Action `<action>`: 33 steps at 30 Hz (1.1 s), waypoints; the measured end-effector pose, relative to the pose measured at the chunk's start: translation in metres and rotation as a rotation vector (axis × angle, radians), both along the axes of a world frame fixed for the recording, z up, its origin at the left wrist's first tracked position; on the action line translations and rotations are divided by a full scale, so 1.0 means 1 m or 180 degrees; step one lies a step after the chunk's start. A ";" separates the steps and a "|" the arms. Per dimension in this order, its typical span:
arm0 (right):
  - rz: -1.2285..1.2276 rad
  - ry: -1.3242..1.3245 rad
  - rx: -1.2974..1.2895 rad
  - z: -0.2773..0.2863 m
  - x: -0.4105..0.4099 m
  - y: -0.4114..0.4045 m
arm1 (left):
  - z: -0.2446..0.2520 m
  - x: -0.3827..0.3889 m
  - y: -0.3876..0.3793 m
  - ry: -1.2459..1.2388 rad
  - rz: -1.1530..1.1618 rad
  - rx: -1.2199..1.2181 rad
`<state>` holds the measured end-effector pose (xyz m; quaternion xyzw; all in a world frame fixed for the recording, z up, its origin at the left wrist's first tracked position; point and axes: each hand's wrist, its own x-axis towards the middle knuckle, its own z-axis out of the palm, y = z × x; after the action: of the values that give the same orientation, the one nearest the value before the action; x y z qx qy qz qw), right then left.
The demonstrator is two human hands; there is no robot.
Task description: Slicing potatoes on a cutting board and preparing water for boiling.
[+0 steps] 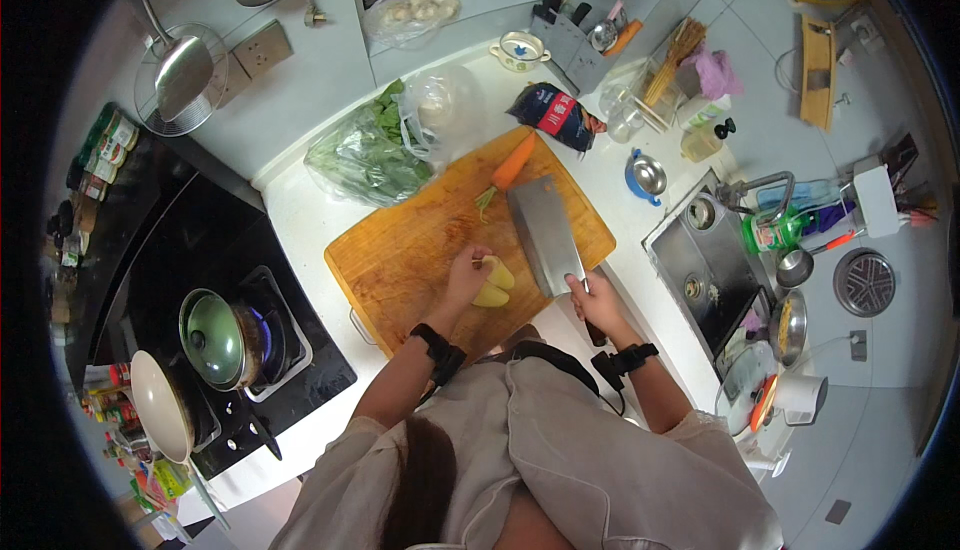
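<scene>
A wooden cutting board (405,250) lies before me on the white counter. Two pale yellow pieces of peeled vegetable, probably potato, lie on it: an upper piece (501,274) and a lower piece (491,296). At the upper piece's left end, the curled fingers of my left hand (469,269) pinch its edge. My right hand (594,301) grips a cleaver (541,231) by its dark handle. The broad blade is over the board's right part, with its edge side hard to make out. Beyond it, a carrot (515,161) with green stem stubs rests near the board's far edge.
Leafy greens in a plastic bag (367,152) touch the board's far left. A dark food packet (556,116) and a knife block (574,51) stand behind. On the left, a lidded pot (214,340) sits over a lit blue flame beside a pan (159,407). A sink (694,257) is right.
</scene>
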<state>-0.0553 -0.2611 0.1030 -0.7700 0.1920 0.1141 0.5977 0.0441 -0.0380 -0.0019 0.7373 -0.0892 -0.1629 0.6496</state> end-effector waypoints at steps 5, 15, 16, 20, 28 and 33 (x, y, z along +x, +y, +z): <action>0.0089 0.0101 -0.0307 -0.004 -0.003 -0.002 | -0.001 0.005 -0.005 -0.0120 -0.0086 0.0922; 0.0826 -0.0913 -0.3194 0.011 -0.002 -0.018 | 0.039 -0.016 0.031 -0.1523 -0.0171 0.1942; 0.0936 -0.1184 -0.3286 0.010 -0.002 -0.020 | 0.042 -0.021 0.032 -0.1564 -0.0204 0.1934; 0.1242 -0.0847 -0.3597 -0.009 0.008 -0.036 | 0.040 -0.037 0.028 -0.2334 -0.1083 0.2049; 0.1882 -0.1383 -0.3416 -0.045 0.040 -0.035 | 0.030 -0.038 0.030 -0.2451 -0.1515 0.2769; 0.1516 -0.1417 -0.3060 -0.082 0.046 -0.023 | 0.037 -0.043 0.043 -0.2442 -0.1146 0.3096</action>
<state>-0.0088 -0.2838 0.0207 -0.9823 -0.0866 -0.0194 0.1648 0.0009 0.0048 0.0353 0.9269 -0.3534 -0.0160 0.1257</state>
